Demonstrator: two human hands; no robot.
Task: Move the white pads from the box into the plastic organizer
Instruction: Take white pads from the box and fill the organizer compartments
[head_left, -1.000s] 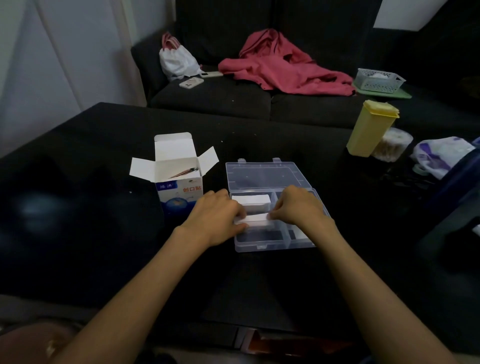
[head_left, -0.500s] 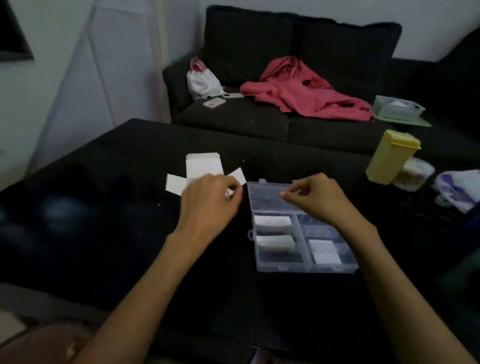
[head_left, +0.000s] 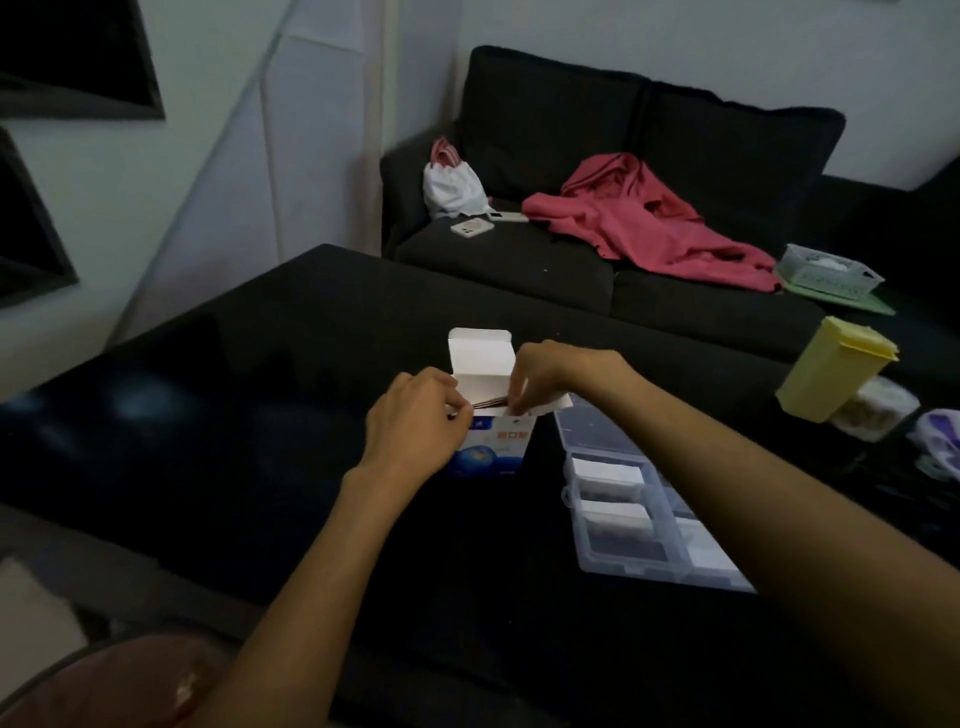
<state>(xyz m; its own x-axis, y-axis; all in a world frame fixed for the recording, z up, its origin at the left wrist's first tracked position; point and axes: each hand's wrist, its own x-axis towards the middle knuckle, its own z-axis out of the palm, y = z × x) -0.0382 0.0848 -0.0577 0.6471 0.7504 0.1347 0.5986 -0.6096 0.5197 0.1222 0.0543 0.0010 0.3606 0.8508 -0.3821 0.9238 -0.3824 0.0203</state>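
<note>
A small white and blue box (head_left: 493, 447) stands upright on the black table (head_left: 260, 415) with its top flaps open. My left hand (head_left: 421, 415) grips the box's left side. My right hand (head_left: 545, 374) reaches into the open top with fingers pinched; what they hold is hidden. To the right lies the clear plastic organizer (head_left: 623, 564), lid open, with white pads (head_left: 610, 475) in its left compartments. My right forearm crosses over the organizer and hides its right side.
A yellow lidded container (head_left: 831, 374) and a clear tub of cotton swabs (head_left: 872, 408) stand at the table's right. A dark sofa (head_left: 519, 260) behind holds a red cloth (head_left: 649, 223), a white bag (head_left: 452, 187), a phone (head_left: 471, 227) and a small basket (head_left: 826, 273).
Both hands left the organizer and moved to the box. The left hand now grips its side and the right hand is in its open top. The camera view turned left.
</note>
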